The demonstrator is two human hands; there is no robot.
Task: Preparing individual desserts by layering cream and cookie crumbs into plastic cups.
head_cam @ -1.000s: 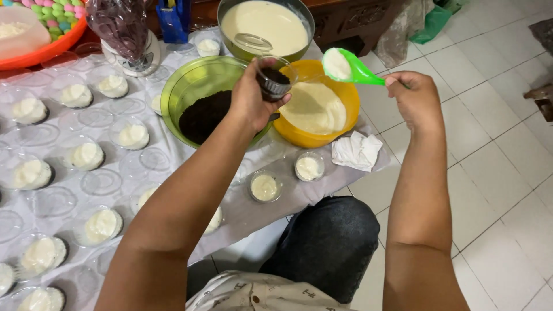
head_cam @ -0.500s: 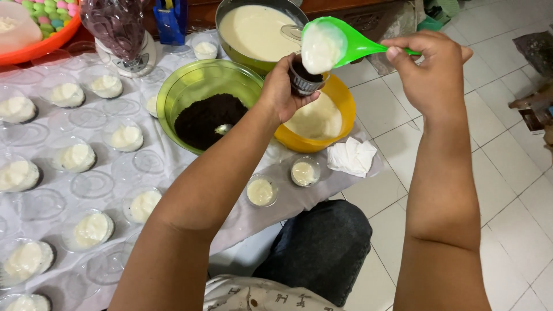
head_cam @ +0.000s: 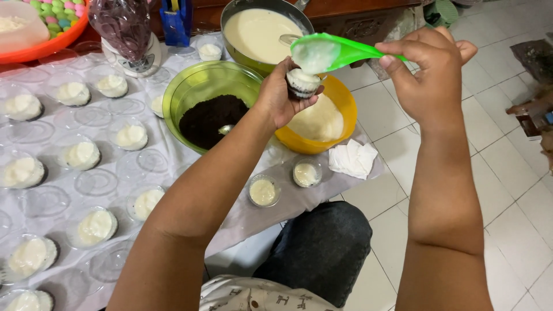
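The cup, a small clear one with a dark crumb base, is gripped in the fingers of the left hand and held above the orange bowl, just under the bowl of the green spoon. The spoon is pinched by its handle in the closed right hand and is tilted down toward the cup, with white cream clinging to it. A second ago the spoon was held apart from the cup, up and to the right; half a second ago it had been brought over the rim; now white cream is seen heaped on the cup, so the filling of this one is judged to be nearly complete. The orange bowl is partly filled with the same cream, and a green bowl of dark crumbs with a metal spoon in it is set just beside it. A pan of pale batter is placed behind both. Filled cups are laid out in rows on the covered tabletop, among empty round lids, and two more filled ones are set near the edge, beside a folded tissue.
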